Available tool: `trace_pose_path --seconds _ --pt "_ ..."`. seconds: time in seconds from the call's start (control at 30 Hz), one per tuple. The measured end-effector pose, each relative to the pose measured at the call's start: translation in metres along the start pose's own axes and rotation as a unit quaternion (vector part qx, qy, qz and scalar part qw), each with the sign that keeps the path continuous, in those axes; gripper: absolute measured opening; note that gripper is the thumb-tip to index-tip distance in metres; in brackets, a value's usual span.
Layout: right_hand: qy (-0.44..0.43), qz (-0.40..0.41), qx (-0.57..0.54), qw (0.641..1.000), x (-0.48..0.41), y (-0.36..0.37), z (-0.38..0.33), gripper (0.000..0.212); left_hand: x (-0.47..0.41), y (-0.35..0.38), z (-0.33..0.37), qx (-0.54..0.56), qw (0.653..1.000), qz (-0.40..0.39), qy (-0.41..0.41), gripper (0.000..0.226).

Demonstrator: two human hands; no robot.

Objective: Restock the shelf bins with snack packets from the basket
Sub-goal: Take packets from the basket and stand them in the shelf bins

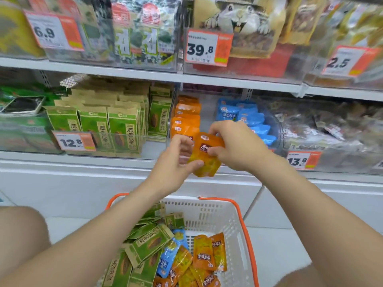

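Note:
Both hands hold one orange snack packet (205, 160) in front of the lower shelf. My left hand (178, 158) pinches its lower left edge with thumb and fingers. My right hand (234, 145) grips its top and right side. Just behind stands the clear bin (207, 121) with a row of orange packets (186, 119) on its left and blue packets (246, 119) on its right. Below, the white basket (217, 216) with orange handles holds green packets (145, 245), blue packets (169, 257) and orange packets (209, 255).
Green seed packets (116, 125) fill the bin to the left, behind a 12.8 price tag (73, 141). A bin of dark packets (325, 129) sits to the right. The upper shelf (145, 76) carries seaweed and nut bags. My knees flank the basket on the white floor.

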State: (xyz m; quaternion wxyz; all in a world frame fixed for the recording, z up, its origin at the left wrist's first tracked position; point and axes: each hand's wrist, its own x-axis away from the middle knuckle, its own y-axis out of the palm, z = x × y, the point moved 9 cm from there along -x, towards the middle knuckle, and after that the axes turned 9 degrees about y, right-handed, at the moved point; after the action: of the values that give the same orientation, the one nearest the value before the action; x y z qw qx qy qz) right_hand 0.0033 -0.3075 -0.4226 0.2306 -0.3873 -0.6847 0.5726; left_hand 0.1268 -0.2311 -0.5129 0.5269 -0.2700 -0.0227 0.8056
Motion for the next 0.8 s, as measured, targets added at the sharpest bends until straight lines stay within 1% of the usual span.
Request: trace_pose_path --seconds 0.07,0.13,0.17,0.2,0.27,0.33,0.43,0.47,0.5,0.57,0.63,0.7,0.73,0.8 --pt "0.032 0.088 -0.002 0.996 -0.008 -0.033 0.009 0.03 -0.02 -0.018 0.023 -0.135 0.988 0.03 0.065 0.047" --pt "0.079 0.155 0.005 0.985 -0.015 -0.056 0.016 0.033 -0.038 -0.027 0.036 -0.295 0.947 0.026 0.12 0.047" --pt "0.098 0.168 0.016 0.981 -0.019 -0.059 0.018 0.033 -0.046 -0.028 0.04 -0.36 0.923 0.015 0.136 0.047" --pt "0.111 0.169 0.029 0.979 -0.025 -0.057 0.019 0.034 -0.053 -0.027 0.041 -0.406 0.902 0.0 0.147 0.049" --pt "0.116 0.15 0.052 0.98 -0.042 -0.04 0.018 0.036 -0.067 -0.025 0.044 -0.461 0.871 -0.025 0.167 0.056" --pt "0.118 0.123 0.053 0.984 -0.066 -0.017 0.019 0.034 -0.082 -0.024 0.043 -0.5 0.846 -0.054 0.175 0.068" --pt "0.121 0.098 0.036 0.987 -0.107 0.009 0.025 0.034 -0.11 -0.022 0.031 -0.547 0.816 -0.102 0.158 0.083" --pt "0.118 0.096 0.036 0.988 -0.12 0.015 0.027 0.035 -0.118 -0.022 0.025 -0.551 0.814 -0.109 0.147 0.086" --pt "0.118 0.097 0.04 0.987 -0.133 0.02 0.029 0.038 -0.126 -0.023 0.022 -0.546 0.819 -0.11 0.136 0.087" --pt "0.119 0.091 0.048 0.988 -0.156 0.03 0.032 0.043 -0.141 -0.025 0.013 -0.515 0.843 -0.11 0.106 0.083" --pt "0.118 0.067 0.071 0.988 -0.176 0.039 0.032 0.046 -0.151 -0.025 0.004 -0.492 0.859 -0.117 0.081 0.071" --pt "0.127 0.045 0.109 0.985 -0.194 0.044 0.033 0.047 -0.161 -0.021 -0.002 -0.493 0.858 -0.126 0.074 0.054" --pt "0.137 0.038 0.128 0.982 -0.203 0.045 0.033 0.052 -0.165 -0.019 -0.004 -0.495 0.856 -0.135 0.07 0.047" --pt "0.147 0.033 0.166 0.975 -0.217 0.049 0.032 0.06 -0.175 -0.015 -0.005 -0.492 0.856 -0.149 0.059 0.044"
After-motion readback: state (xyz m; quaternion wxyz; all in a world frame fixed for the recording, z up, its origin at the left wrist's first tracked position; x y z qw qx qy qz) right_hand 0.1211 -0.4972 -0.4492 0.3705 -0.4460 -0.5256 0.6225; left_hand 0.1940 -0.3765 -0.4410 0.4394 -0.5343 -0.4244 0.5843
